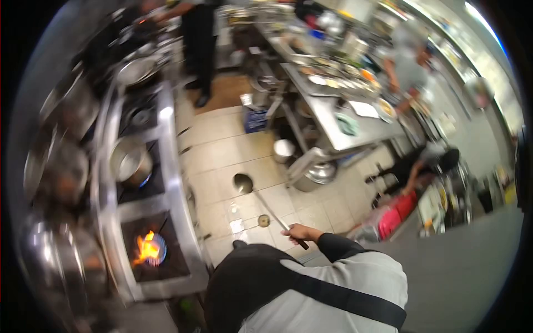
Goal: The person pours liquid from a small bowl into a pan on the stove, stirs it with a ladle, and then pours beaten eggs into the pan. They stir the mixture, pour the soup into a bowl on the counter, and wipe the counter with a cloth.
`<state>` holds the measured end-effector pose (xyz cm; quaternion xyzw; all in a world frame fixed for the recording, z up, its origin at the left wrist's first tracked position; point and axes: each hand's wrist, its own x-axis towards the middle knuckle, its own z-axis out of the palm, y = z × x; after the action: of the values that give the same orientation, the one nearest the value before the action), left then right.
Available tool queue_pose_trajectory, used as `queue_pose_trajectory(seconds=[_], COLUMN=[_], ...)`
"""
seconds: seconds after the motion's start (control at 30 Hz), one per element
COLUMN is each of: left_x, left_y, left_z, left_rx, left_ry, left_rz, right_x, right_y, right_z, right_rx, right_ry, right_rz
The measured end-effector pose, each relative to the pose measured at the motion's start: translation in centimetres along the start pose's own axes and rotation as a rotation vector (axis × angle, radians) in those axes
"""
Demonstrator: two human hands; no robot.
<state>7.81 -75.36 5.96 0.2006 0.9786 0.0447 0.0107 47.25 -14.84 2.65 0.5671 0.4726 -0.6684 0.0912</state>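
Observation:
My right hand (301,233) is closed around the handle of a long metal ladle (270,208). The ladle's round bowl (243,183) hangs over the tiled floor, away from the stove. My left hand does not show. To the left, a burner (150,248) on the steel stove (155,211) burns with orange and blue flame and has no pot on it. Behind it, a pot (131,162) sits on another burner with a bit of blue flame beneath.
Large pans (66,166) line the far left. A steel counter (327,119) with dishes stands ahead to the right. One person (200,50) stands at the far stove; others are at the right. A blue crate (256,120) and a drain (264,221) are on the floor.

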Motion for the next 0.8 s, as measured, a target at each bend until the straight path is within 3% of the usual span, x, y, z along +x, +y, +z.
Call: queue_pose_trajectory(seconds=[0.03,0.07,0.1,0.13,0.17,0.23,0.3,0.47,0.53,0.57,0.63,0.67,0.77,0.8], left_x=[-1.4,-2.5,-4.9,-6.9,-4.5,-3.0,-3.1,-3.0,-2.7,-2.6,-1.9,-1.7,-1.5,-1.9], left_y=[-1.6,-3.4,-4.8,-4.5,-2.1,1.8,2.7,4.0,5.3,6.0,7.8,8.8,12.9,15.5], left_z=[1.2,3.5,4.9,5.6,4.8,-1.6,-2.7,-1.6,-2.6,-2.8,-2.9,-2.9,-2.0,-1.0], left_rx=[0.034,0.090,0.140,-0.066,-0.287,-0.187,-0.131,-0.035,-0.010,0.002,-0.107,-0.097,-0.171,-0.202], left_ry=[0.014,0.017,0.013,0.018,0.060,0.127,0.163,0.249,0.147,0.156,0.154,0.163,0.320,0.500], left_rz=[0.007,0.038,0.013,-0.167,-0.325,-0.191,-0.252,-0.296,-0.457,-0.492,-0.800,-0.824,-0.990,-1.018], right_x=[0.5,2.8,-0.4,1.6,2.3,5.3,7.0,8.1,9.2,9.3,9.3,8.8,9.9,10.7], right_y=[-0.8,-0.6,-5.9,-5.7,-6.9,-8.9,-13.9,-34.7,-44.5,-49.7,-59.3,-63.3,-75.4,-79.0], right_z=[-0.5,-0.6,0.6,0.7,0.9,1.4,1.4,4.5,6.9,8.6,13.1,15.6,23.7,26.7], right_rx=[-0.059,-0.202,-0.266,-0.329,-0.334,0.008,-0.087,-0.234,-0.304,-0.328,-0.380,-0.323,-0.474,-0.568], right_ry=[-0.026,0.137,0.133,0.150,0.175,0.199,0.226,0.205,0.110,0.052,-0.046,-0.146,-0.305,-0.322], right_rz=[0.075,0.065,0.068,0.001,0.002,-0.003,-0.169,-0.572,-0.728,-0.786,-1.020,-1.104,-1.381,-1.528])
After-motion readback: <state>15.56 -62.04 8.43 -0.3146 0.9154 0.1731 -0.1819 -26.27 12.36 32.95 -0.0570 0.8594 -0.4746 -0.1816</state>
